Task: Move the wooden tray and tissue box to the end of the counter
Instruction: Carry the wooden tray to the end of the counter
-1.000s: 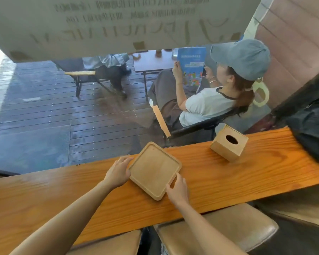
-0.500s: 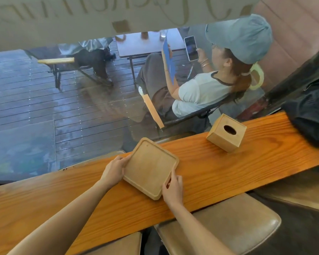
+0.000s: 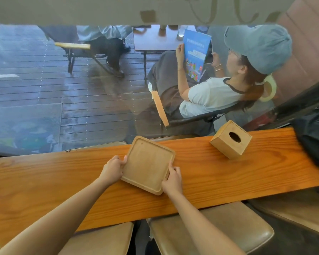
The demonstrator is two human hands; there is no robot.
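Note:
A square wooden tray (image 3: 147, 163) with a raised rim lies on the long orange wooden counter (image 3: 219, 173), near its middle. My left hand (image 3: 113, 169) grips the tray's left edge, thumb over the rim. My right hand (image 3: 171, 179) holds the tray's near right edge. A cube-shaped wooden tissue box (image 3: 231, 139) with a round hole on top stands on the counter to the right of the tray, apart from it.
A black bag (image 3: 315, 137) sits at the counter's right end. Behind the counter is a window; outside, a person in a cap (image 3: 217, 92) sits on a chair. Brown padded stools (image 3: 210, 229) stand below the counter's near edge.
Both hands have closed more firmly on the tray's edges. The tray has turned slightly. The view has shifted.

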